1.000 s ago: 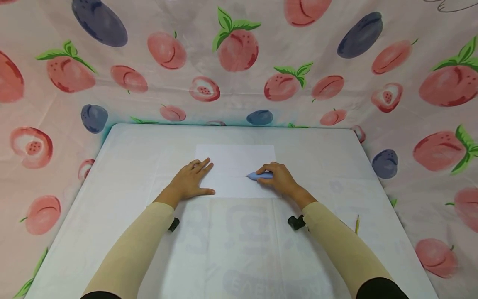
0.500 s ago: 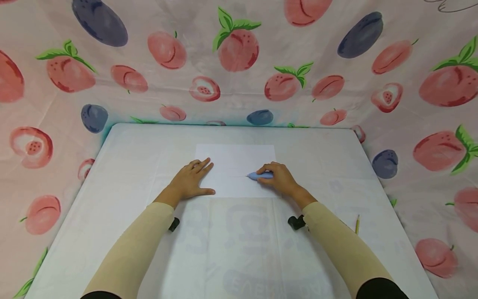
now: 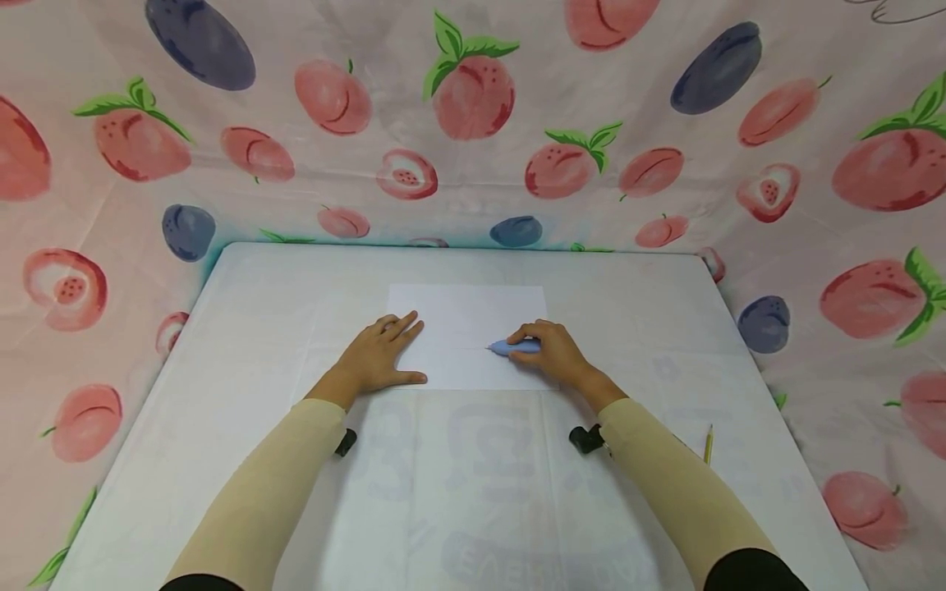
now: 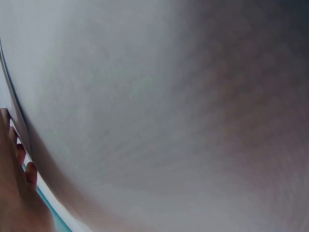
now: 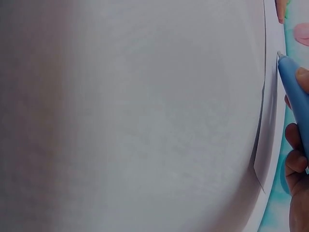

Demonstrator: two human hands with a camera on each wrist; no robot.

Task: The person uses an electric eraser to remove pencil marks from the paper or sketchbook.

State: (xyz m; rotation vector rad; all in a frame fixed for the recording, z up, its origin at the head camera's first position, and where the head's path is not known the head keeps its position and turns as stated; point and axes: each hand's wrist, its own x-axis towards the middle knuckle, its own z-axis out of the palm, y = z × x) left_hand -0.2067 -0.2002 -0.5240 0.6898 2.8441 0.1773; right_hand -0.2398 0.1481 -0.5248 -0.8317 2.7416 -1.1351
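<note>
A white sheet of paper [image 3: 466,316] lies on the white-covered table. My left hand [image 3: 377,353] rests on its left side, fingers spread and thumb along the near edge. In my right hand [image 3: 557,351] I grip a thick light-blue pen-shaped tool [image 3: 515,348] with a thin pointed tip. The tip is at the paper, right of its middle, where a faint line runs leftward. The right wrist view shows the blue tool [image 5: 293,84] with fingers curled round it and its tip close over the sheet. At the left wrist view's edge, part of my left hand [image 4: 21,193] appears.
A short yellow-green pencil [image 3: 708,444] lies on the table [image 3: 281,287] beside my right forearm, partly hidden by the sleeve. A fruit-printed cloth [image 3: 318,172] hangs behind the table and along both sides. Small black wrist cameras [image 3: 586,439] sit under the sleeves.
Both hands, the paper and the blue tool keep their places. The whole head view has shifted very slightly.
</note>
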